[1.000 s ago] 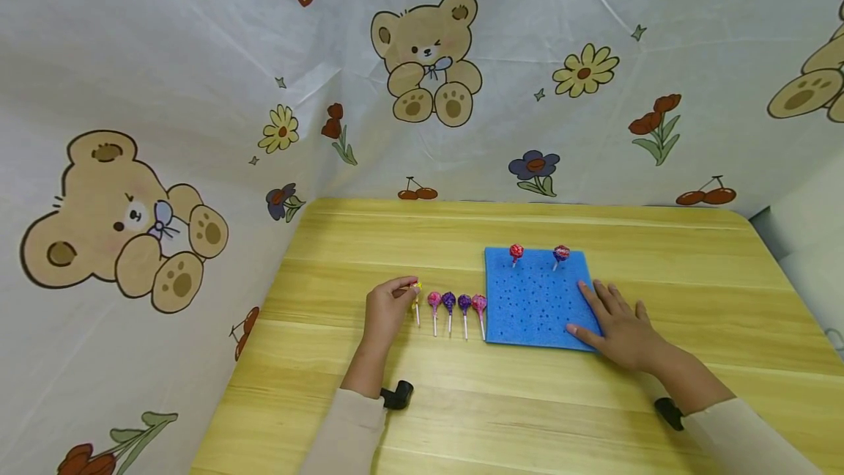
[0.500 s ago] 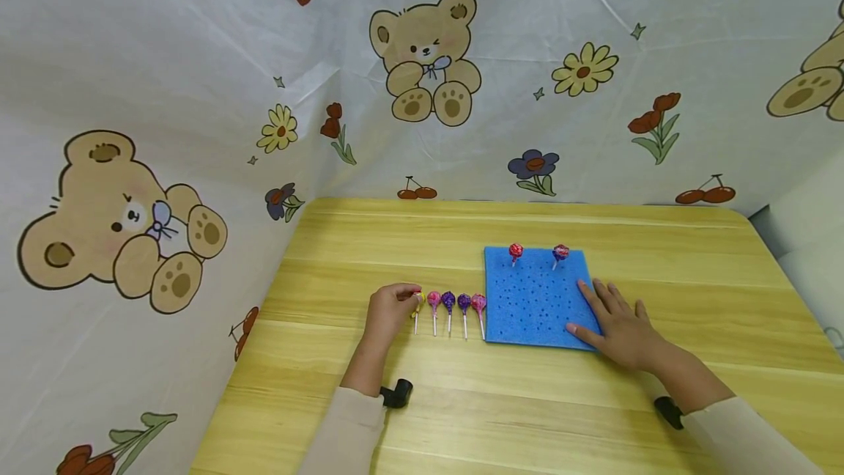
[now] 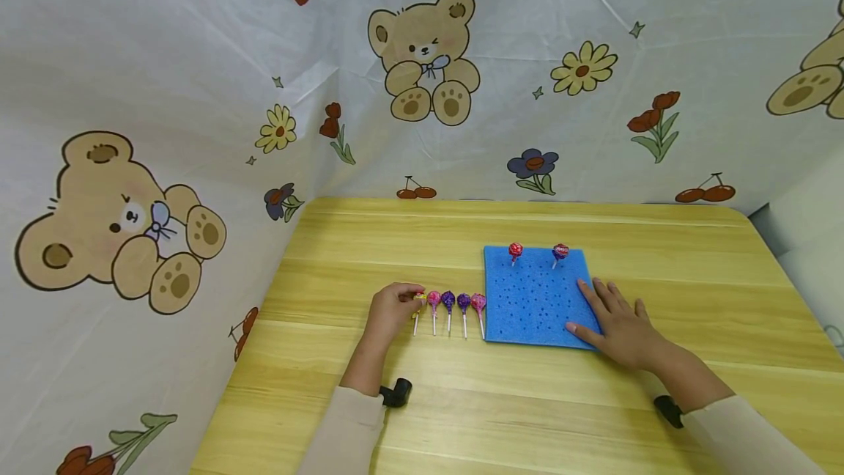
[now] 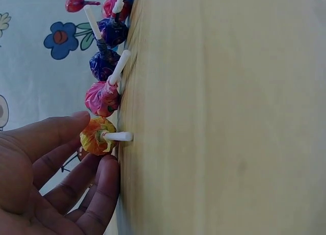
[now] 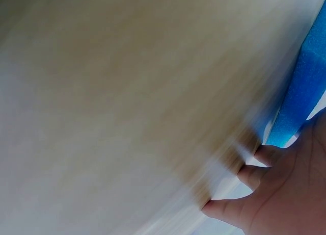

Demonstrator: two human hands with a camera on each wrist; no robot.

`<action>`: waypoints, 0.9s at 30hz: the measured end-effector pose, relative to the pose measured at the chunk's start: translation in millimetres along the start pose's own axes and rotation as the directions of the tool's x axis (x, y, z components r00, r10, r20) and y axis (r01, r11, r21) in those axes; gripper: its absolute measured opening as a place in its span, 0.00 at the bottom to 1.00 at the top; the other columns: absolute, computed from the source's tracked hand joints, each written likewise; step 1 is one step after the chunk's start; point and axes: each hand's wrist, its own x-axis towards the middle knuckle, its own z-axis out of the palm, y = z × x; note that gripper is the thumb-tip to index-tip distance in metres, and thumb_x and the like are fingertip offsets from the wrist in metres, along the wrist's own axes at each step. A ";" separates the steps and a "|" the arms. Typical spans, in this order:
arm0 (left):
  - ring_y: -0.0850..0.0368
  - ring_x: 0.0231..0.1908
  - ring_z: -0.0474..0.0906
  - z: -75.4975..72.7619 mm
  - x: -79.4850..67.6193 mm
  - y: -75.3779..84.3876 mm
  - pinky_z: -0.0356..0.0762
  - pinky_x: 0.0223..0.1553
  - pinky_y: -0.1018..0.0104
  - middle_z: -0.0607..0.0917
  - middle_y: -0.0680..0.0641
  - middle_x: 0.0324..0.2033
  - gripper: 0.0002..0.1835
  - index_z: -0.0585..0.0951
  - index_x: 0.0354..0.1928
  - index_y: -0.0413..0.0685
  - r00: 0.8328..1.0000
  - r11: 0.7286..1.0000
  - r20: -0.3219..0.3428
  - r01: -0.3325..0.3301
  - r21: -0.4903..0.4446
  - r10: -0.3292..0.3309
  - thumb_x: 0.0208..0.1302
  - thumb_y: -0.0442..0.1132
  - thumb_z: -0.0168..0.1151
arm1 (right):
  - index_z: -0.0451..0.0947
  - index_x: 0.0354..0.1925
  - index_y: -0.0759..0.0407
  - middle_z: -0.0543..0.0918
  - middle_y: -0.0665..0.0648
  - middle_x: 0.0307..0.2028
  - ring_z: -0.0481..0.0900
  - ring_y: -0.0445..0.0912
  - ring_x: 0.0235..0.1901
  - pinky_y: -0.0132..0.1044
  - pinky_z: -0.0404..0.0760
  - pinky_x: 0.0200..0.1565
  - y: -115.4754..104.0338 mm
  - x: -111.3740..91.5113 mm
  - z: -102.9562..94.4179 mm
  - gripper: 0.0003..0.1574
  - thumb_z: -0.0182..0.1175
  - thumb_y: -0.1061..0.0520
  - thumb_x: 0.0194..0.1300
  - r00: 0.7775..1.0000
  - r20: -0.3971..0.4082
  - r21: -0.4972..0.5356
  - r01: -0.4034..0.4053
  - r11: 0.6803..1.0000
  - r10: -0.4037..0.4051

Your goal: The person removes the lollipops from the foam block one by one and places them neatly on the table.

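Observation:
My left hand (image 3: 393, 310) pinches a yellow lollipop (image 4: 97, 136) by its wrapped head, the thumb on one side and fingers on the other. It lies at the left end of a row on the table, its white stick pointing toward me. Beside it are a pink lollipop (image 3: 434, 298), two purple lollipops (image 3: 448, 300) and another pink lollipop (image 3: 478, 302) at the foam's left edge. The blue foam board (image 3: 534, 306) is dotted with small holes. My right hand (image 3: 623, 328) rests with spread fingers over the board's right edge, some fingertips on the table.
Near the board's back edge, a red lollipop (image 3: 516, 250) and a dark red-and-purple lollipop (image 3: 560, 251) stand upright in the foam. The wooden table (image 3: 461, 416) meets a printed cloth (image 3: 316, 35) with bears and flowers behind and to the left.
The yellow lollipop has come down slightly toward me with my left hand and now lines up with the row. My right hand and the board have stayed put.

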 end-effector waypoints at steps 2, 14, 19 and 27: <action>0.53 0.43 0.82 -0.8 -0.7 0.9 0.82 0.37 0.63 0.85 0.45 0.45 0.12 0.88 0.50 0.49 1.000 1.000 0.002 -0.002 -0.004 0.002 0.66 0.36 0.67 | 0.38 0.82 0.53 0.45 0.75 0.78 0.42 0.76 0.76 0.85 0.38 0.63 -0.2 0.0 -0.4 0.59 0.52 0.29 0.71 1.000 0.000 0.000 0.002 1.000 -0.002; 0.51 0.46 0.81 -7.6 -3.0 -0.2 0.83 0.40 0.62 0.84 0.45 0.52 0.15 0.87 0.53 0.51 1.000 1.000 -0.015 -0.019 -0.004 0.019 0.65 0.39 0.70 | 0.37 0.82 0.53 0.45 0.75 0.78 0.42 0.76 0.76 0.85 0.38 0.63 0.7 1.0 0.3 0.59 0.52 0.28 0.71 1.000 0.000 -0.012 0.000 1.000 0.000; 0.52 0.45 0.82 -12.7 -3.4 3.7 0.82 0.37 0.64 0.85 0.45 0.52 0.14 0.87 0.52 0.52 0.999 1.000 -0.044 -0.031 -0.001 0.031 0.64 0.39 0.70 | 0.37 0.82 0.53 0.45 0.75 0.78 0.42 0.76 0.76 0.85 0.38 0.63 0.1 0.6 0.0 0.59 0.52 0.29 0.71 1.000 -0.003 -0.006 0.001 1.000 -0.001; 0.53 0.44 0.82 -17.1 -3.5 11.9 0.81 0.36 0.64 0.84 0.47 0.50 0.16 0.87 0.54 0.53 0.997 0.997 -0.074 -0.023 -0.070 0.018 0.65 0.41 0.70 | 0.38 0.82 0.54 0.45 0.75 0.78 0.42 0.76 0.75 0.85 0.38 0.63 -1.0 -0.2 -0.6 0.59 0.53 0.29 0.71 1.000 -0.006 -0.001 0.002 1.000 -0.002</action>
